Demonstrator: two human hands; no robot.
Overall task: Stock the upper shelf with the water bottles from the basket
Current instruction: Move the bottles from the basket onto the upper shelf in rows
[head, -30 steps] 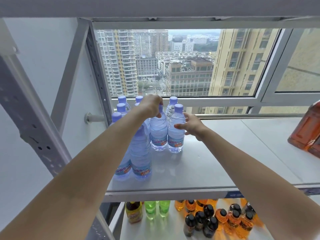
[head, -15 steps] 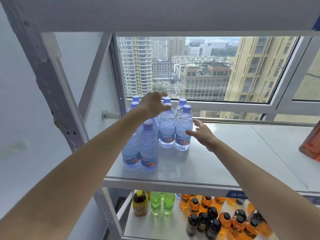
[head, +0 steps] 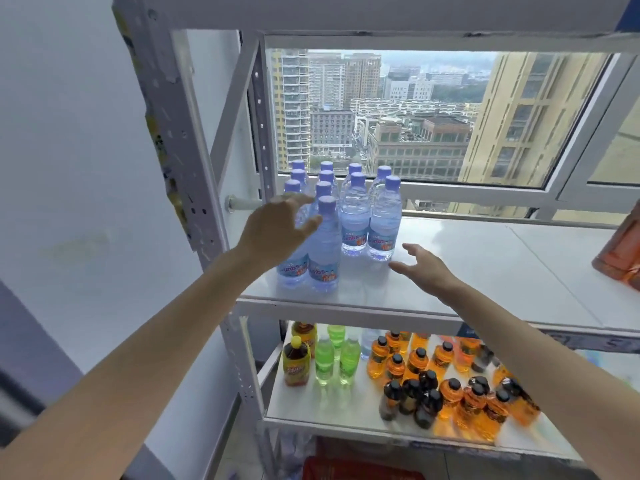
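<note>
**Water bottles grouped at the left end of the upper shelf, both hands open and empty**

The water bottles (head: 349, 209), clear with purple caps and blue labels, stand upright in a tight cluster at the left end of the upper shelf (head: 485, 271), close to the window (head: 415, 116) behind them. They form short rows running front to back, with the two nearest bottles just behind the shelf's front edge and the rest packed close behind and to the right.

The left hand (head: 277, 226) is in front of the left side of the cluster, fingers spread and loosely curved, holding nothing; whether its fingertips touch a bottle cannot be told. The right hand (head: 424, 266) hovers low over the shelf just to the right of the cluster, palm down, fingers extended and apart, also holding nothing and clear of the nearest bottle.

At the far right edge of the upper shelf part of a large orange bottle (head: 620, 251) shows. The lower shelf (head: 311, 410) carries a yellow-capped dark drink (head: 296, 362), green bottles (head: 337, 356) and a crowd of orange drinks (head: 446, 375) with black caps. Below that, the red rim of a basket (head: 360, 471) appears at the bottom of the view. A grey metal upright (head: 180, 140) of the rack frames the left side.
</note>
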